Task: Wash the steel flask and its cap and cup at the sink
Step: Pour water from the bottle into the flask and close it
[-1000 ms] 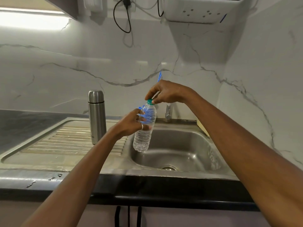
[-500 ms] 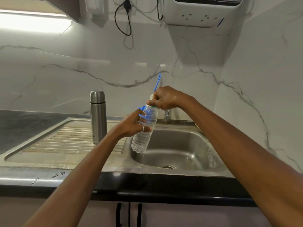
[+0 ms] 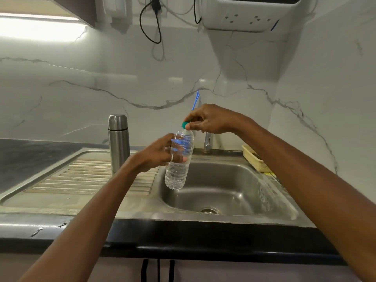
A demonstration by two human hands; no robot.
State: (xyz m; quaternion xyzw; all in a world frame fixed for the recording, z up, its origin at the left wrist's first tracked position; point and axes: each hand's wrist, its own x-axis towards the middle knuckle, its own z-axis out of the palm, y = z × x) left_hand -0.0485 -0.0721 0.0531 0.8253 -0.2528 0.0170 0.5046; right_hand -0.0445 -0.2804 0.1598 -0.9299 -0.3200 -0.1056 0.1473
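Steel flask: upright, capped, on the drainboard left of the sink basin, untouched. Plastic bottle: clear, tilted over the basin's left edge; middle gripped by left hand, green top pinched by right hand. Behind: tap; yellow basket at right rear

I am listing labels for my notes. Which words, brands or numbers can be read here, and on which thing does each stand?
Nothing can be read with certainty.
White appliance on the wall: faint print on its dark top strip, too small to read.
Plastic bottle: blue label, print too blurred.
Steel flask: no marking visible.
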